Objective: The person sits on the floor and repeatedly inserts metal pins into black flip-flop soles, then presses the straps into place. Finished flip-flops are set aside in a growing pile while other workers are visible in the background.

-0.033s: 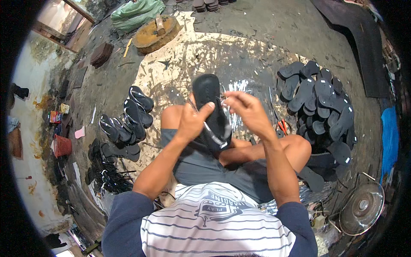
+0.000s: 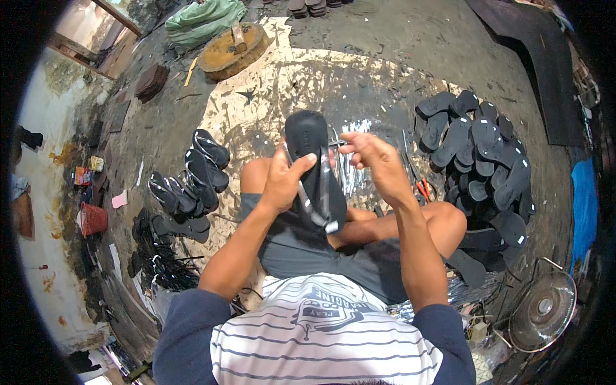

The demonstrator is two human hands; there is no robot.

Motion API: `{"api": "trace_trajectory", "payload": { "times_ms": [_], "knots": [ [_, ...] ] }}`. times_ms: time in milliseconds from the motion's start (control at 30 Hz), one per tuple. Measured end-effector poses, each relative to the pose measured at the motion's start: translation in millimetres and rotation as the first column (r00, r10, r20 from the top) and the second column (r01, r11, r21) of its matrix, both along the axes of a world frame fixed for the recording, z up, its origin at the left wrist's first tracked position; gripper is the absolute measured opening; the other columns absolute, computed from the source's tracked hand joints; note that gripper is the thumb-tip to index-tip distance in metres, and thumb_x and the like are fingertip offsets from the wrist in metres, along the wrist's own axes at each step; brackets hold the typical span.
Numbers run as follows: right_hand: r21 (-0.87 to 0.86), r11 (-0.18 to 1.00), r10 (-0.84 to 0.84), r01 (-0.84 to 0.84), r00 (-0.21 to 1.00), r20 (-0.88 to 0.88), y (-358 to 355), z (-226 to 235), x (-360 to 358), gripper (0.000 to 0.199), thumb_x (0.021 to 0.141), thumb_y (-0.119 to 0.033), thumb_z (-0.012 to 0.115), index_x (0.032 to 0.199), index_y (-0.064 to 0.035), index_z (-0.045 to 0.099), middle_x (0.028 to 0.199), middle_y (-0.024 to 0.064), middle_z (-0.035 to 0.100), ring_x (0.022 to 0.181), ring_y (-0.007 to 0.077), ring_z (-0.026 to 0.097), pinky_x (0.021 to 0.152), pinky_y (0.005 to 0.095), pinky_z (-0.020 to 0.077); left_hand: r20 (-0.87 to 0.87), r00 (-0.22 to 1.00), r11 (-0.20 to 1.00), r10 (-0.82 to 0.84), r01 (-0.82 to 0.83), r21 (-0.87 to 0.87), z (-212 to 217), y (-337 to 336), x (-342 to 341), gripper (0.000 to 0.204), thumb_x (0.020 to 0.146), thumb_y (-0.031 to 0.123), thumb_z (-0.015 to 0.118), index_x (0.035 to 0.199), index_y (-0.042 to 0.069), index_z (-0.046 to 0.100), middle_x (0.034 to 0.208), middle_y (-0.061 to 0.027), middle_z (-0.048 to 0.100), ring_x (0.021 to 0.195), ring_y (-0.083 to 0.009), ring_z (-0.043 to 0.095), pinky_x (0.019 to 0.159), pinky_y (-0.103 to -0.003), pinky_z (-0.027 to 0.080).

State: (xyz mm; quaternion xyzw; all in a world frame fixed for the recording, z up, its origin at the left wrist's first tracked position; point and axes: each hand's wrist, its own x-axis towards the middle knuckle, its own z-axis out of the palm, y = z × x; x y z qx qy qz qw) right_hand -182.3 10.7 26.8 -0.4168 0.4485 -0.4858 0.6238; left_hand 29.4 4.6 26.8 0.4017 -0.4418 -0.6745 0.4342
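Observation:
My left hand (image 2: 284, 178) grips a black flip-flop (image 2: 305, 131) by its side, thumb lying on the footbed. The flip-flop is held over my lap with its toe end away from me. Shiny grey straps (image 2: 313, 204) hang loosely over its near part, with a white tip near the heel. Just right of the sole is my right hand (image 2: 375, 160), fingers curled and fingertips drawn together. Something thin and dark shows by those fingertips, too small to name.
Finished-looking flip-flops (image 2: 206, 168) stand at the left. A heap of black soles (image 2: 478, 151) lies at the right, by orange-handled pliers (image 2: 423, 190). Silvery strips (image 2: 357, 170) cover the floor ahead. A round wooden block (image 2: 234, 54) is farther off; a fan (image 2: 543, 313) stands near right.
The flip-flop has turned slightly, so more of its footbed and both strap arms show. My right hand has shifted a little to the right, away from the sole.

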Motion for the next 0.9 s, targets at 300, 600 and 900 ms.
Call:
{"api": "trace_trajectory", "payload": {
  "times_ms": [300, 600, 900],
  "knots": [
    [-0.073, 0.994, 0.105, -0.087, 0.947, 0.303, 10.1, 0.3, 5.0, 0.019, 0.096, -0.005, 0.07, 0.113, -0.0022, 0.06, 0.094, 0.0014, 0.064, 0.081, 0.0084, 0.061, 0.074, 0.0236, 0.0517, -0.434, 0.877, 0.943, -0.207, 0.297, 0.149, 26.7, -1.1, -7.5, 0.057, 0.097, 0.014, 0.056, 0.147, 0.006, 0.03, 0.116, -0.0219, 0.064, 0.094, -0.0311, 0.073, 0.079, -0.045, 0.066],
    [-0.17, 0.985, 0.06, -0.027, 0.979, 0.193, 16.2, 8.7, 6.1, 0.012, 0.093, -0.002, 0.067, 0.104, -0.003, 0.061, 0.091, -0.0013, 0.061, 0.085, 0.0074, 0.058, 0.074, 0.0247, 0.05, -0.294, 0.911, 0.907, -0.29, 0.36, 0.22, 27.9, 2.5, -3.0, 0.071, 0.091, 0.015, 0.066, 0.15, 0.004, 0.029, 0.123, -0.0194, 0.062, 0.091, -0.0288, 0.074, 0.074, -0.044, 0.067],
    [-0.42, 0.891, -0.358, 0.171, 0.834, -0.419, 4.3, -7.2, -0.4, 0.019, 0.088, -0.004, 0.07, 0.107, -0.0053, 0.069, 0.099, 0.0091, 0.067, 0.09, 0.0197, 0.066, 0.079, 0.0337, 0.0532, -0.053, 0.981, 0.981, -0.187, 0.189, 0.031, 13.7, -4.1, -9.8, 0.069, 0.095, 0.015, 0.067, 0.152, 0.007, 0.029, 0.124, -0.0131, 0.062, 0.108, -0.0226, 0.067, 0.098, -0.035, 0.056]
  ]
}}
